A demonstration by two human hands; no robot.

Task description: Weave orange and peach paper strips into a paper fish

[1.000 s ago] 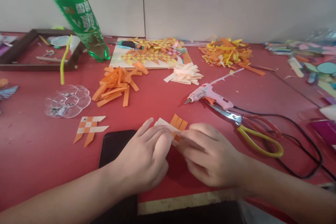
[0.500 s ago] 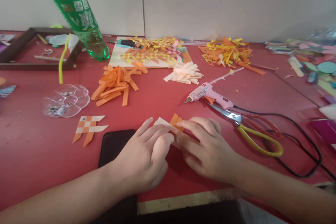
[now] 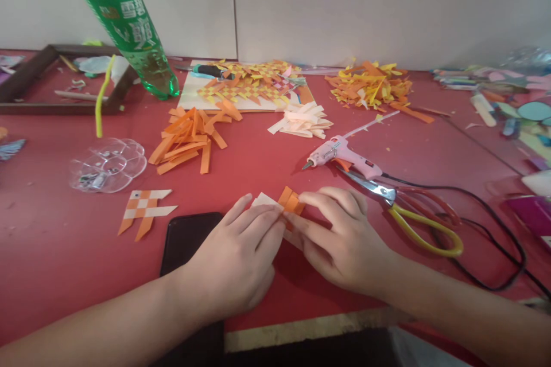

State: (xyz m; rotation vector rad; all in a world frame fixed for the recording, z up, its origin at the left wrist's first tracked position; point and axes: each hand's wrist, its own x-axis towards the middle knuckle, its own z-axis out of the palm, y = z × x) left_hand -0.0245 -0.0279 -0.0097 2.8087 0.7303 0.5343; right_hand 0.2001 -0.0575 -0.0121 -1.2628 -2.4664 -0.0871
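Near the table's front edge, my left hand (image 3: 241, 252) is closed on folded paper strips, its fingertips pressed against a white strip (image 3: 265, 199). From the other side my right hand (image 3: 338, 235) grips the same piece, fingers bent over an orange strip (image 3: 291, 200). Where the strips cross is partly hidden under my fingers. A finished-looking woven paper fish (image 3: 144, 205) in orange and white checks lies to the left. Under my left wrist rests a black phone (image 3: 185, 241).
Behind my hands are orange strips (image 3: 189, 137), pale strips (image 3: 303, 120) and a pink glue gun (image 3: 340, 155). Yellow-and-red-handled scissors (image 3: 400, 206) and a black cord lie right. A clear palette (image 3: 109, 166), green bottle (image 3: 138, 40) and dark frame (image 3: 55, 108) stand left.
My left hand's raised, curled finger has come down flatter onto the paper. My right fingers have shifted slightly, showing more of the orange strip.
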